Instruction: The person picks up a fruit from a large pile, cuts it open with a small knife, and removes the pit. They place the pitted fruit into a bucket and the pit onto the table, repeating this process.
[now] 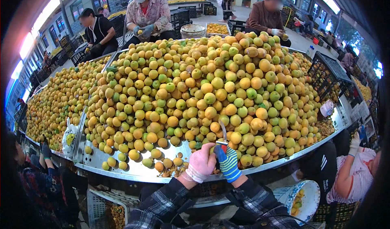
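Observation:
A large heap of yellow, orange and green fruit (195,86) covers the metal table (138,174). At the near edge my left hand (202,162), in a pink glove with a white cuff, is closed around a greenish fruit that barely shows between its fingers. Right beside it my right hand (228,164), in a blue and yellow striped glove, is closed on a red-handled knife (223,134) whose curved blade points up. The two hands touch or nearly touch. Several loose fruits and brown pieces (168,166) lie on the metal left of my hands.
Below right stands a white bucket (304,202) with fruit; below left, a light crate (106,208) of brown pieces. A black crate (328,73) rests on the table's right side. Gloved co-workers sit behind the heap and at both sides. A white bag (70,137) lies at left.

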`<state>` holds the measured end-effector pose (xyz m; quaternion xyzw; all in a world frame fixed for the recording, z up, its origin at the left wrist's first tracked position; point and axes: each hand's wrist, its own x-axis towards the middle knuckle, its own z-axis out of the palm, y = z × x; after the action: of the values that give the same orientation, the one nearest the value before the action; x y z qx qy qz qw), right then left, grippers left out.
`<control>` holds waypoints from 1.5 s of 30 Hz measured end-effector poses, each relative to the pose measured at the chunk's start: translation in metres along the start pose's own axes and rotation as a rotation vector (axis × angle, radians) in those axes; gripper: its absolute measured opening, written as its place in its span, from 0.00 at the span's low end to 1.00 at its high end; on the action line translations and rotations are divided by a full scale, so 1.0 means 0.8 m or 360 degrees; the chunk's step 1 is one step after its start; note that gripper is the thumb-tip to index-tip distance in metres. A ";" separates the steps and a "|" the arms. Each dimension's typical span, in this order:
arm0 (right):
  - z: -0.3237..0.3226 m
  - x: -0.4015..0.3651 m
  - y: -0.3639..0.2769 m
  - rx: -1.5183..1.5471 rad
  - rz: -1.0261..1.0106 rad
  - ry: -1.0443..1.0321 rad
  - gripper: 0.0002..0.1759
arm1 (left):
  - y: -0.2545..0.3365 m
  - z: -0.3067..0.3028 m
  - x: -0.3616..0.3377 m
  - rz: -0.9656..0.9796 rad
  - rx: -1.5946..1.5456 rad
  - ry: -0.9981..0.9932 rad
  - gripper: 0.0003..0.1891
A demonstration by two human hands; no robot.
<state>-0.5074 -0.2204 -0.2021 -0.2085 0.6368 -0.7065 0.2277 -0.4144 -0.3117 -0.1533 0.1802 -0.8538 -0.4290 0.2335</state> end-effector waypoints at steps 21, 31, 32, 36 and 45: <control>-0.026 0.043 0.003 -0.0362 -0.0155 0.0051 0.17 | -0.058 0.038 -0.003 -0.0331 -0.0772 0.0047 0.12; 0.010 0.021 -0.011 -0.1079 -0.0088 -0.0186 0.33 | -0.073 0.030 0.008 -0.0627 -0.2295 0.0187 0.23; 0.012 0.019 -0.021 -0.1182 -0.0130 -0.0207 0.34 | -0.071 0.030 0.009 -0.0656 -0.2330 0.0178 0.23; 0.017 0.022 -0.029 0.0160 0.0091 -0.0032 0.17 | -0.050 0.016 0.006 -0.0916 -0.2319 0.0184 0.21; -0.011 0.040 -0.053 0.1289 -0.0012 0.0155 0.12 | -0.042 0.061 -0.017 -0.0769 -0.1987 -0.0186 0.28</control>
<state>-0.5407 -0.2289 -0.1609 -0.0707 0.3165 -0.9100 0.2584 -0.4267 -0.2925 -0.2094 0.1739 -0.3924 -0.8916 0.1446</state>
